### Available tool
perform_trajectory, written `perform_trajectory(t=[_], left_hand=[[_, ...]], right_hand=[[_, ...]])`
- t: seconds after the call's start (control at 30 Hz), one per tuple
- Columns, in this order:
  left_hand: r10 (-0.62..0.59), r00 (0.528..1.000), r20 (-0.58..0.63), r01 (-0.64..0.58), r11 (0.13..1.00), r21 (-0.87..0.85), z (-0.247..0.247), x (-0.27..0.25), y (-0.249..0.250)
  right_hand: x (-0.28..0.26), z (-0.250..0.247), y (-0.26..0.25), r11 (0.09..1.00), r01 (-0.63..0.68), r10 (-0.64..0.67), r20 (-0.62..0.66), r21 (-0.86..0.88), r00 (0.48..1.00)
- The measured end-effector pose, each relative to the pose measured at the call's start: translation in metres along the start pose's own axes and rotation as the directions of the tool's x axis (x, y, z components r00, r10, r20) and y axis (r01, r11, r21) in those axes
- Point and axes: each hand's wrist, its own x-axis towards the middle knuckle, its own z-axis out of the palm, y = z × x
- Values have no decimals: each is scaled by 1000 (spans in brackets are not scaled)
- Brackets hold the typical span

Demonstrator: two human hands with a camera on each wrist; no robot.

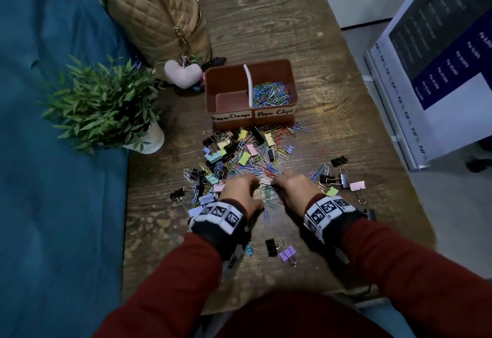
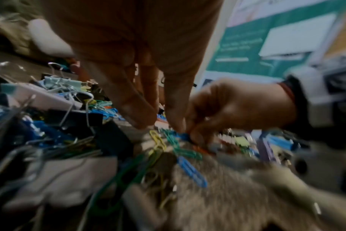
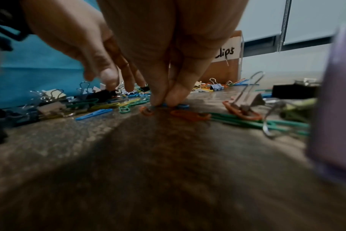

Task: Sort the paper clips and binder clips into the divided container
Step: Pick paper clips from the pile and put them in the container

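A brown divided container stands at the back of the wooden table. Its right compartment holds coloured paper clips; the left compartment is bare. In front lies a mixed pile of paper clips and binder clips. Both hands reach into the pile's near edge, almost touching. My right hand pinches a blue paper clip flat on the table, seen also in the left wrist view as the blue paper clip. My left hand points its straight fingers down onto the clips, with nothing seen held.
A potted plant stands at the left, with a quilted bag and heart charm behind it. Blue fabric borders the table's left side, a sign board the right. A black binder clip and a purple one lie near me.
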Motion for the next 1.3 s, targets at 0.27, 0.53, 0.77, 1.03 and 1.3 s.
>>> perform_trajectory(t=[0.27, 0.53, 0.77, 1.03, 1.3], left_hand=[[30, 998, 60, -46, 953, 299, 17, -4, -5], [48, 998, 47, -59, 958, 279, 16, -3, -4], [39, 999, 0, -39, 986, 162, 10, 0, -6], [81, 987, -139, -91, 994, -63, -38, 21, 24], [192, 900, -390, -241, 967, -79, -114, 71, 81]], right_hand=[[-7, 7, -10, 991, -10, 23, 91, -137, 996], [-15, 14, -24, 996, 20, -22, -20, -83, 1000], [-15, 9, -19, 986, 17, -7, 59, -165, 998], [27, -66, 9, 840, -246, 309, -54, 485, 950], [112, -166, 9, 608, -171, 471, -178, 775, 864]])
